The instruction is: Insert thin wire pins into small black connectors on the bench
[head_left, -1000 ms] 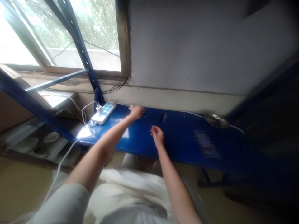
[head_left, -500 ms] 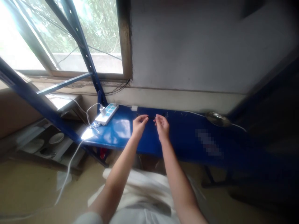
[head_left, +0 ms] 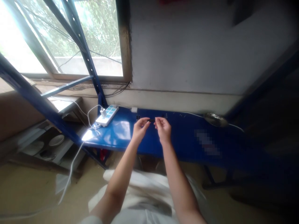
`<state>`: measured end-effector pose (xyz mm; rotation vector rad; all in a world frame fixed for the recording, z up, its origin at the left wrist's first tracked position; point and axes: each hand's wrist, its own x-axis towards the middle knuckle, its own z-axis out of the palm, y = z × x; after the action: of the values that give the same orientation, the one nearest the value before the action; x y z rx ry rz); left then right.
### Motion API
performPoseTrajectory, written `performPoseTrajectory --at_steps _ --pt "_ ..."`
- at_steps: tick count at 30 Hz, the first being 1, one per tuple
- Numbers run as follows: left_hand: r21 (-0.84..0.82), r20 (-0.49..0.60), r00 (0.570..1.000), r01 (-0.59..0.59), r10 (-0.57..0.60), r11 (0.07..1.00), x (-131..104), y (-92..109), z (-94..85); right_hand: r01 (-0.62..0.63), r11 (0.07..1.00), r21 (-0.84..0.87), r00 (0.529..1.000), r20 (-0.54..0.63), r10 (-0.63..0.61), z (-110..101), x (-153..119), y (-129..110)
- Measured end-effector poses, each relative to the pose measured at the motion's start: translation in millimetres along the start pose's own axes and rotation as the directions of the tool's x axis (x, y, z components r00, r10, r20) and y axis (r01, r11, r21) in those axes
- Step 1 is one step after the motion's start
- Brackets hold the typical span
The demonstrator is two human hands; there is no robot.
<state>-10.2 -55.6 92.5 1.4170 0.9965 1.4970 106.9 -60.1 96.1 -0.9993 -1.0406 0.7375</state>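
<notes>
Between my two hands, above the blue table (head_left: 149,140), is a small dark, narrow piece (head_left: 152,120); its kind is too small to make out. My left hand (head_left: 141,127) pinches its left end between thumb and fingers. The fingers of my right hand (head_left: 163,127) are closed at its right end. Behind my left hand a small black item (head_left: 138,117) lies on the table, close to a white block (head_left: 134,109). A few tiny bits (head_left: 182,115) lie farther right, near the back edge.
At the table's left end is a white power strip (head_left: 107,115) with a white plug (head_left: 103,112) and cable. A shiny metal round object (head_left: 215,119) sits at the back right. Blue metal posts (head_left: 85,57) rise at the left, by a window. A low shelf (head_left: 50,146) stands left.
My hands have drawn slightly closer to me, still holding the dark piece, which shows more clearly. The small black item behind my left hand is now more visible. The view has shifted a little.
</notes>
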Motion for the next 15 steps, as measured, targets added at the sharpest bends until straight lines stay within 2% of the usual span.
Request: performPoseTrajectory --at_steps 4,11,15 --pt "-0.014 0.008 1.0 -0.023 0.023 1.0 0 -3 -0.9 0.017 1.0 -0.017 1.0 0.025 -0.016 0 -1 1" --pt "0.094 0.006 0.995 -0.096 0.096 0.991 -2 1 -0.3 0.026 0.999 -0.031 0.999 0.028 -0.026 3 -3 1" --pt "0.165 0.01 0.996 -0.093 0.092 0.982 -3 7 1.4 0.021 0.999 -0.029 1.0 0.021 -0.021 3 -3 1"
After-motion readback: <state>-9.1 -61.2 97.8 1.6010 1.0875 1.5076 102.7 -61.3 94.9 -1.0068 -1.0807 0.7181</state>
